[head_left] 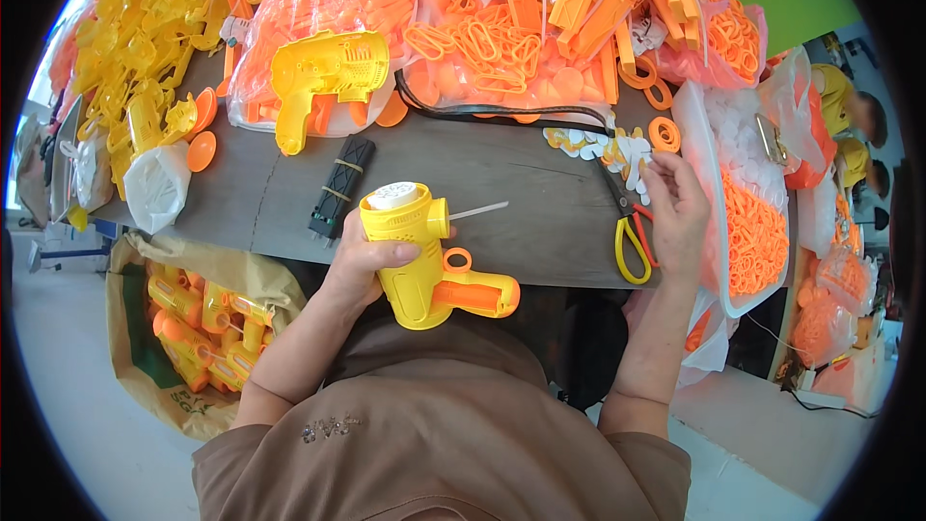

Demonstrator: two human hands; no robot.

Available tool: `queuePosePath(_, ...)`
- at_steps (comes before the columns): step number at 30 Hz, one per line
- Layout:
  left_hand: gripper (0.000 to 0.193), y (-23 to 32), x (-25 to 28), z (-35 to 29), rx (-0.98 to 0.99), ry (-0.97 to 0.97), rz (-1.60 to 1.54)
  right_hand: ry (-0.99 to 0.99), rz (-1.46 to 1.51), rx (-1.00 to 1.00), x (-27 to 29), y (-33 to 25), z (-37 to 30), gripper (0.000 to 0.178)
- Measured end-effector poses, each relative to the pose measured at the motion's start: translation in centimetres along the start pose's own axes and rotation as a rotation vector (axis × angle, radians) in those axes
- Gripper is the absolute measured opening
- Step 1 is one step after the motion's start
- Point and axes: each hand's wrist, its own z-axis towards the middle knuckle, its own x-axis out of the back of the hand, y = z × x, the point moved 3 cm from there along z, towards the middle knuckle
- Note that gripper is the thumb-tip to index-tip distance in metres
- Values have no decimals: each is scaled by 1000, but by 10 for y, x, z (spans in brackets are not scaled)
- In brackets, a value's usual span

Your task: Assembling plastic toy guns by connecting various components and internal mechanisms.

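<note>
My left hand (pixel 362 256) is wrapped round a yellow pistol-shaped plastic toy (pixel 410 275), thumb across its front. The toy has a white round piece in its top end, a thin pale rod sticking out to the right and an orange-edged handle. A small orange ring (pixel 457 260) shows beside the handle. My right hand (pixel 682 207) is at the right side of the table, fingers bent, thumb and fingertips close together beside small white and yellow flat pieces (pixel 627 156). Anything between those fingertips is too small to make out. Scissors (pixel 632 232) with yellow and red handles lie beside it.
A black bar-shaped part (pixel 342 188) and a yellow half shell (pixel 328 77) lie on the grey table (pixel 482 154). Bags of orange parts (pixel 473 48) line the back. At right stands a white tub (pixel 709 203); at lower left, a bag (pixel 207 260) of similar toys.
</note>
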Motion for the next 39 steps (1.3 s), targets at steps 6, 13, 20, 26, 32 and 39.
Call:
queuePosePath(6, 66, -1, 13, 4, -109, -42, -101, 121, -284, -108, 50, 37, 17, 20)
queuePosePath(13, 66, -6, 17, 6, -143, -63, -165, 167, -158, -86, 58, 29, 48, 22)
queuePosePath(20, 65, -9, 18, 5, -158, -61, -168, 226, -385, -113, 158, 47, 39, 21)
queuePosePath(26, 64, -4, 15, 5, -156, -6, -103, -50, -697, -360, 171, 64, 22, 21)
queuePosePath(32, 59, 2, 0, 10, -114, 63, -27, -23, -611, -143, 143, 61, 47, 24)
queuePosePath(39, 65, -2, -8, 0, -92, 16, 30, -66, -501, -4, 95, 25, 63, 24)
